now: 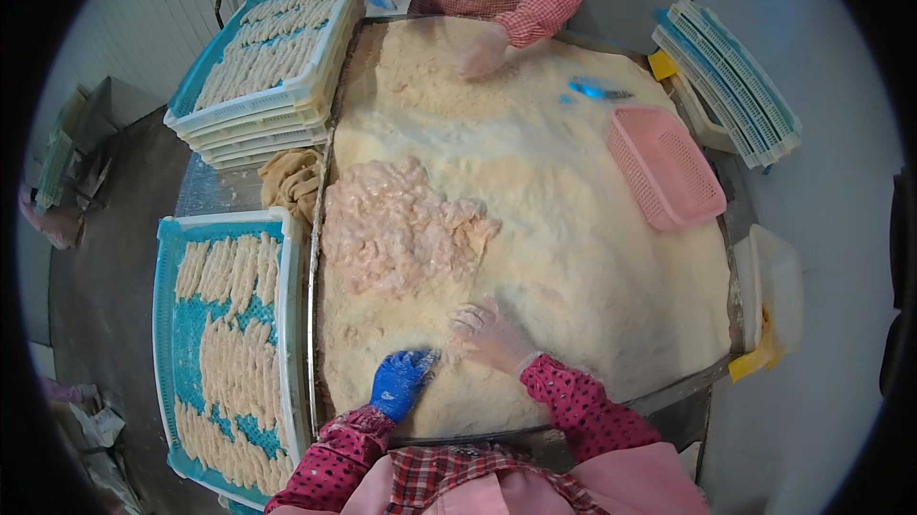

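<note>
My left hand [402, 384], in a blue glove, rests on pale breadcrumbs [592, 314] near the table's front edge. Its fingers are curled in and dusted with crumbs; what they close on, if anything, is hidden. To its right and a little farther off, my right hand [494, 337] in a clear glove lies palm down on the crumbs, fingers stretched out to the left. Just beyond both hands sits a wet, glossy heap of pale pink raw meat pieces [392, 224].
At left, a blue-lined tray [164, 324] holds rows of crumbed strips; stacked trays [250, 123] stand farther back beside a tan cloth [291, 181]. A pink basket [669, 166] sits right. Across the table, a co-worker's gloved hand [484, 52] touches the crumbs. Upright trays [731, 85] lean far right.
</note>
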### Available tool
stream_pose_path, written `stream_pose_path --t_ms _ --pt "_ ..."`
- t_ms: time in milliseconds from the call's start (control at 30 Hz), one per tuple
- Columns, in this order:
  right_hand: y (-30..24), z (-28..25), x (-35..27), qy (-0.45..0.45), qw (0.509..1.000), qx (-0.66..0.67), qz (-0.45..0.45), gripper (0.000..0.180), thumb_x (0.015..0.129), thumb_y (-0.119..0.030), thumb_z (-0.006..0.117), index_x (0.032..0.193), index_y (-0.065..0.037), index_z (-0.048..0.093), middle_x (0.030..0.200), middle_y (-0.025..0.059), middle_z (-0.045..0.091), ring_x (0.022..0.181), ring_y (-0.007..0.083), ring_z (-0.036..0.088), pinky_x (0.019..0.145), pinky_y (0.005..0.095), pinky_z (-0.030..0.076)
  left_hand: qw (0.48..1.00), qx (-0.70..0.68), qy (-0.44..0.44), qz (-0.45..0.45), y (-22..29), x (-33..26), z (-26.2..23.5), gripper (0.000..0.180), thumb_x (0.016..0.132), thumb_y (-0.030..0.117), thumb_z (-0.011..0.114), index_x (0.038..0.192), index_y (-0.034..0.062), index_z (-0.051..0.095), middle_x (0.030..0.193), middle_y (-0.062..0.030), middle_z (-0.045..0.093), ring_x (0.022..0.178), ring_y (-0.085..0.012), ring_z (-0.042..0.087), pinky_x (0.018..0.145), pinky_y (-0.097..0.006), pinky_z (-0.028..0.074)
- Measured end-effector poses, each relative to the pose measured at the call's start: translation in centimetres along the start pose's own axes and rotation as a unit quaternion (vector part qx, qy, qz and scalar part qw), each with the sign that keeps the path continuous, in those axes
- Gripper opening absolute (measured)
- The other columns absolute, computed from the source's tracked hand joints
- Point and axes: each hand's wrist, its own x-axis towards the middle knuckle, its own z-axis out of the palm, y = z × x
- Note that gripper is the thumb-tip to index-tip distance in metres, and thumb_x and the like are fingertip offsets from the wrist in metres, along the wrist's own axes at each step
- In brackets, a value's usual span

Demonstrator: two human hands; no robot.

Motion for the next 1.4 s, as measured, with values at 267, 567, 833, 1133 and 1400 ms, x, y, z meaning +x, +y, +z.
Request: stream_pose_path --t_ms 267,567,833,1133,1400 --pt "0.0 -0.6 -1.2 -0.025 0.995 -0.056 0.08 0.026 0.082 -0.018 0.05 0.107 -0.016 0.057 0.11 0.0022 0.054 0.106 0.0187 0.049 0.1 0.039 0.034 1.0 0.016 0.005 -0.024 -1.7 -2.0 -1.5 0.041 0.08 0.025 0.061 0.12 0.0184 0.057 0.113 -0.0077 0.059 0.102 -0.0285 0.055 0.088 -0.04 0.043" --pt "1.2 0.9 -0.4 -0.008 1.0 0.004 -0.022 0.026 0.08 -0.015 0.049 0.104 -0.02 0.059 0.108 0.0005 0.058 0.109 0.0186 0.051 0.098 0.0368 0.036 1.0 0.005 0.002 -0.024 -2.9 -2.2 -2.3 0.036 0.079 0.025 0.064 0.114 0.0164 0.06 0.109 -0.0089 0.06 0.101 -0.029 0.055 0.086 -0.04 0.045" --pt "6.2 1.4 -7.1 0.33 0.791 0.323 0.401 0.024 0.075 -0.013 0.061 0.099 -0.011 0.064 0.101 0.0085 0.062 0.096 0.0232 0.058 0.087 0.0319 0.044 0.939 -0.288 0.126 -0.143 -0.7 -0.3 -2.8 0.027 0.081 0.02 0.064 0.108 0.0134 0.064 0.107 -0.0097 0.062 0.094 -0.0301 0.06 0.082 -0.037 0.048" --pt "0.8 -5.5 -8.2 0.083 0.953 0.144 0.252 0.061 0.068 -0.025 0.07 0.124 -0.009 0.051 0.121 0.0144 0.053 0.116 0.0309 0.046 0.1 0.0425 0.034 0.991 -0.137 0.006 -0.007 -0.1 -0.6 -3.6 0.052 0.078 0.021 0.066 0.126 0.0087 0.05 0.121 -0.0159 0.054 0.108 -0.0323 0.053 0.092 -0.039 0.043" --pt "-6.3 2.6 -0.3 -0.099 0.981 0.074 0.149 0.055 0.069 -0.026 0.069 0.119 -0.011 0.051 0.118 0.0078 0.053 0.11 0.0289 0.048 0.083 0.0409 0.045 0.986 -0.143 0.071 -0.057 -1.2 0.0 0.9 0.037 0.078 0.014 0.063 0.114 0.0117 0.059 0.104 -0.0125 0.061 0.094 -0.0308 0.059 0.082 -0.037 0.048"
